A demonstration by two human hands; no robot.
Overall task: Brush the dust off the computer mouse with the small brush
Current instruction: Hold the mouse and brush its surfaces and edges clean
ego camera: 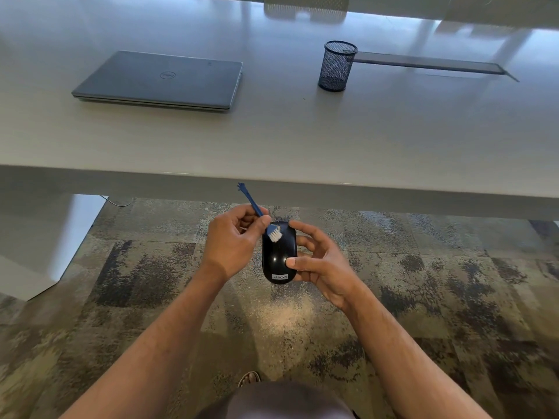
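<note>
A glossy black computer mouse [276, 255] is held in the air over the carpet, in front of the desk's near edge. My right hand [323, 263] grips it from the right side, thumb on its top near the back. My left hand [233, 240] pinches the thin blue handle of a small brush [257, 210]. The brush's white bristles rest on the front left part of the mouse's top. The handle's forked end points up and away towards the desk edge.
A white desk [272, 140] spans the upper half of the view. On it lie a closed grey laptop [160, 80] at the left and a black mesh pen cup [336, 66] at the right. Patterned carpet [423, 282] lies below.
</note>
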